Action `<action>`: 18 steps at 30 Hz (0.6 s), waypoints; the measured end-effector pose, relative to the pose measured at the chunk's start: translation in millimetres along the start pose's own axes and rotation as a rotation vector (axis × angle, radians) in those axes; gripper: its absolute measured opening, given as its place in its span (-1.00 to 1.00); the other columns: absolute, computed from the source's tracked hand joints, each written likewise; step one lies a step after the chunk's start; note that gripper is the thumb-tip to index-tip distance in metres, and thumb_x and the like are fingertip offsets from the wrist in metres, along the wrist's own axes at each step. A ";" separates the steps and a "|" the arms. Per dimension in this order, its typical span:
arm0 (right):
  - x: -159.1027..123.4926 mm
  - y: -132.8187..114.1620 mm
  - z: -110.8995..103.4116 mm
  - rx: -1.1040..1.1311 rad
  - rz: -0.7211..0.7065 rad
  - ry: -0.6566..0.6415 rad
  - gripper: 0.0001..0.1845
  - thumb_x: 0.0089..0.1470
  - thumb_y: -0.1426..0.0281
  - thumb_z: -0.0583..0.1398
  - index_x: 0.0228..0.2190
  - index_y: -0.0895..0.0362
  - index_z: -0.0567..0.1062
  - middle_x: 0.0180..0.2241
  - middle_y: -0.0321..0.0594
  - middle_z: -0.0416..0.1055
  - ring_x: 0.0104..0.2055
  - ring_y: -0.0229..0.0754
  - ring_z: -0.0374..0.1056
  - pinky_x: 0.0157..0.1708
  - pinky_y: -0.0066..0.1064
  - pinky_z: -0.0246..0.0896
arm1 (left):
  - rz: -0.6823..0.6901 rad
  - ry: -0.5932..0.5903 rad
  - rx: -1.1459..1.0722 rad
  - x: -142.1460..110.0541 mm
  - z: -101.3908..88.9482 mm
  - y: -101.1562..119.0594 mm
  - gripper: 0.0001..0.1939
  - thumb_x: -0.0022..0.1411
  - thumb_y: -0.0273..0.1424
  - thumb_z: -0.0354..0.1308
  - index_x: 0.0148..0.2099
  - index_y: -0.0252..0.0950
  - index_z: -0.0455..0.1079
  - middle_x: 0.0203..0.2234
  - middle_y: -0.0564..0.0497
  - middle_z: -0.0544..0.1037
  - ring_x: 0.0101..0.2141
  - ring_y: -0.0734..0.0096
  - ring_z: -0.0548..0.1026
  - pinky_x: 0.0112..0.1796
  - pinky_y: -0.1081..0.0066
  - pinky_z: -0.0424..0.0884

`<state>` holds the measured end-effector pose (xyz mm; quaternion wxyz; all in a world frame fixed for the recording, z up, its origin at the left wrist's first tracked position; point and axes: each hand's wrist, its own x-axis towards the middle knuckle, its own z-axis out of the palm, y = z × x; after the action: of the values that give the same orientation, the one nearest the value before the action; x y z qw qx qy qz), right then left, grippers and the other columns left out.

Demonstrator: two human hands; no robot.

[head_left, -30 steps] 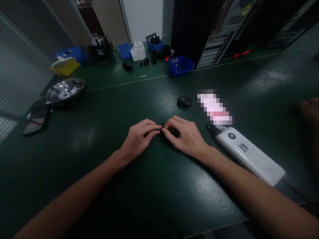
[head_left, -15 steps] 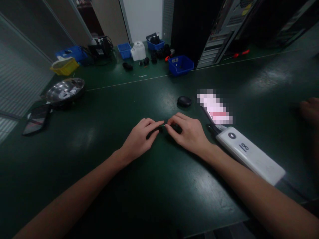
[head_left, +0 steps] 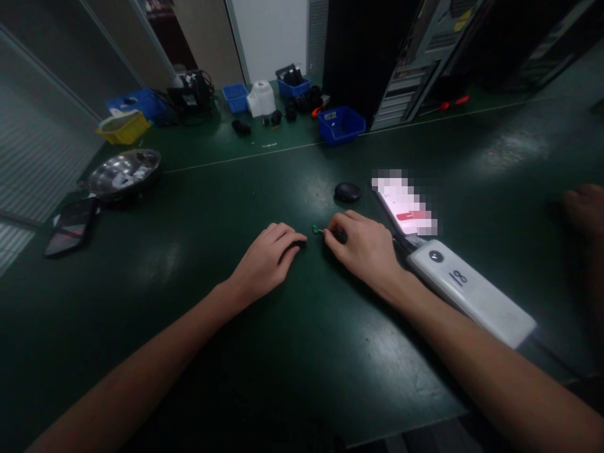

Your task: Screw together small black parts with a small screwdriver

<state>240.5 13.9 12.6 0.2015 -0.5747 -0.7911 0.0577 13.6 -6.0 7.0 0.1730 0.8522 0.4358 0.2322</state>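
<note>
Fingers (head_left: 289,238) drawn narrow on both sides: left hand (head_left: 264,257) gripping a small black piece (head_left: 298,243), right hand (head_left: 365,246) pinching a second dark piece (head_left: 340,236), a tiny bright-green part (head_left: 315,229) between their tips, all low over the smooth dark-green tabletop (head_left: 292,352), presumably for steadiness.

One marking can be read: the number 18 (head_left: 457,277), in dark strokes that look handwritten, on the upper face of the white elongated device (head_left: 495,308) at the right of the surface (head_left: 283,358). It slants with the device. The device's round dark window (head_left: 436,256), at its far left end, shows a pale mark too small to make out. Just beyond, the lit screen (head_left: 400,202) is pixelated over much of its area; its red patch (head_left: 411,216) carries nothing legible.
</note>
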 end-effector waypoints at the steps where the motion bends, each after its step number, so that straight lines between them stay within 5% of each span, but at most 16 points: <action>1: -0.1 0.2 -0.3 -0.005 0.005 0.001 -0.82 0.26 0.25 0.17 -0.32 0.07 0.49 -0.28 -0.21 0.47 -0.36 -0.16 0.35 -0.47 -0.34 -0.07 | 0.010 0.000 0.006 2.4 -0.6 -0.8 -0.69 0.44 -0.47 0.01 0.14 -0.23 0.42 -0.04 -0.09 0.49 -0.03 0.23 0.43 -0.01 0.16 0.43; 11: 1.0 1.2 -2.3 -0.025 0.022 0.002 -0.82 0.26 0.25 0.18 -0.32 0.07 0.50 -0.27 -0.21 0.48 -0.37 -0.16 0.35 -0.48 -0.35 -0.10 | 0.258 -0.143 0.026 46.0 2.5 -19.6 -0.64 0.43 -0.53 -0.02 0.17 -0.24 0.42 0.13 -0.06 0.49 0.18 0.26 0.38 0.22 0.06 0.31; 18: 0.2 5.3 -0.3 0.031 0.001 -0.005 -0.80 0.28 0.22 0.17 -0.31 0.07 0.49 -0.27 -0.21 0.48 -0.38 -0.17 0.33 -0.48 -0.36 -0.07 | 0.160 -0.115 0.127 7.9 -21.0 -47.1 -0.60 0.43 -0.52 0.00 0.24 -0.25 0.36 0.10 -0.08 0.50 0.10 0.27 0.44 0.14 0.13 0.39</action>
<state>245.2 15.9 11.2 0.2085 -0.5716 -0.7904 0.0713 -25.1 28.8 3.0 0.1245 0.9055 0.3693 0.1678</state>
